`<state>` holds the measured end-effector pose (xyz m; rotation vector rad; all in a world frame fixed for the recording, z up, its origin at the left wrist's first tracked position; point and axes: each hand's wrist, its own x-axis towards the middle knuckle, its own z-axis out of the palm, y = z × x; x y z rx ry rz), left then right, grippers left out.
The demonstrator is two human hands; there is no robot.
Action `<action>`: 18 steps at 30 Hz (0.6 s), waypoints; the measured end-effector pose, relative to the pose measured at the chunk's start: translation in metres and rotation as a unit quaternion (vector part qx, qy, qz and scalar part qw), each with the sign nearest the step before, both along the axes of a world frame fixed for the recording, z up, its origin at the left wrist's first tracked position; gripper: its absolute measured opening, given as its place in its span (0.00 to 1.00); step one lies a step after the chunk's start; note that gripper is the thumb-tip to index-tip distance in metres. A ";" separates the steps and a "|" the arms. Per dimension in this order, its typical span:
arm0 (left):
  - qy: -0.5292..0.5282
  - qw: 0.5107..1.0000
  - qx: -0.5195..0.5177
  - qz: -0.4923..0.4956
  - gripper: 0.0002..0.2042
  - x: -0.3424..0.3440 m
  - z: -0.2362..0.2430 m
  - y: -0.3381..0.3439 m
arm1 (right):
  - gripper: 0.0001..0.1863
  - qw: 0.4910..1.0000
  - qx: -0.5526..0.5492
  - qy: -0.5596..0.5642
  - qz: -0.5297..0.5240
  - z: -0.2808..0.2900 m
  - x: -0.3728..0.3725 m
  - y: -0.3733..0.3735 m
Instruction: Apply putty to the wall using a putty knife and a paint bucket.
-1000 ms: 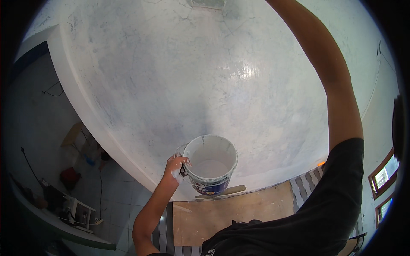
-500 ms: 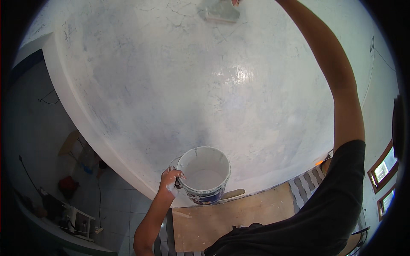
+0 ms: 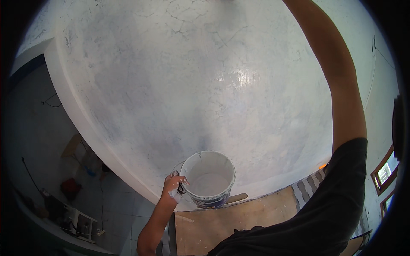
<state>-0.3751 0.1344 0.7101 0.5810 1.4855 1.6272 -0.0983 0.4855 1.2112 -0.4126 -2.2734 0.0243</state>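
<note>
The fingers of the left hand, smeared with white, curl over the left edge of a white, round, open-topped plastic bucket and grip it there; a small dark thing sits pressed between palm and bucket, though I cannot tell what it is; the thin wire handle stands out from the bucket's left side, just beside the knuckles.

The relation that counts is this: the bucket lies directly to the right of these fingers and touches them, its axis roughly upright and its mouth facing up; the left hand is at its rim, while the right forearm reaches far above and to the right of it; the right hand is beyond the top edge of the view, so I cannot tell how its fingers stand.

Inside the bucket, pale wet-looking material covers the bottom; behind and above the bucket spreads a white, grey-mottled plaster wall, cracked near the top; below the bucket lies a flat tan wooden board; a dark doorway opens to its left.

Against half a second ago, the broad flat blade that showed high above the bucket is out of view; the bucket appears slightly lower and further right, though the whole view shifts a little that way too; the left hand's grip looks the same.
</note>
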 end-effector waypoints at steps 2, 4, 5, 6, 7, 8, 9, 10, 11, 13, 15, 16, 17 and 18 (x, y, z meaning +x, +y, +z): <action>-0.035 0.999 0.023 0.010 0.02 0.005 0.006 -0.001 | 0.11 0.997 0.045 0.055 -0.011 0.004 0.003 -0.004; -0.034 0.999 0.012 0.010 0.03 0.007 0.010 0.000 | 0.11 0.987 0.135 0.082 -0.025 0.001 0.006 -0.004; -0.035 0.999 0.000 0.014 0.07 0.009 0.012 0.000 | 0.10 0.969 0.222 0.107 -0.036 -0.001 0.008 -0.003; -0.034 0.999 0.001 0.013 0.07 0.011 0.013 -0.001 | 0.11 0.957 0.272 0.089 -0.045 -0.010 0.005 -0.004; -0.047 0.999 0.012 0.019 0.07 0.013 0.014 -0.002 | 0.11 0.987 0.081 0.033 0.135 -0.018 0.024 -0.009; -0.057 0.998 0.023 0.025 0.08 0.015 0.017 -0.003 | 0.12 0.959 0.249 0.086 -0.107 -0.045 0.005 -0.012; -0.056 0.998 0.024 0.015 0.08 0.017 0.019 0.000 | 0.14 0.945 0.307 0.105 0.051 -0.062 0.019 0.019; -0.050 0.998 0.002 0.025 0.08 0.017 0.022 -0.002 | 0.15 0.943 0.314 0.093 -0.061 -0.092 0.001 0.038; -0.046 0.998 -0.017 0.027 0.08 0.017 0.023 -0.001 | 0.19 0.927 0.320 0.077 -0.179 -0.122 -0.008 0.045; -0.047 0.998 -0.019 0.028 0.07 0.016 0.021 -0.001 | 0.28 0.889 0.403 0.072 -0.208 -0.173 -0.005 0.044; -0.046 0.998 -0.023 0.023 0.07 0.015 0.018 -0.001 | 0.27 0.909 0.373 0.070 -0.171 -0.218 0.006 0.031; -0.051 0.999 -0.004 0.019 0.07 0.015 0.016 -0.002 | 0.26 0.916 0.357 0.053 -0.175 -0.237 0.007 0.024; -0.056 0.998 0.016 0.017 0.07 0.014 0.016 -0.002 | 0.25 0.923 0.340 0.038 -0.178 -0.252 0.006 0.018; -0.057 0.998 0.015 0.017 0.07 0.013 0.015 -0.002 | 0.23 0.920 0.357 0.040 -0.159 -0.260 0.005 0.012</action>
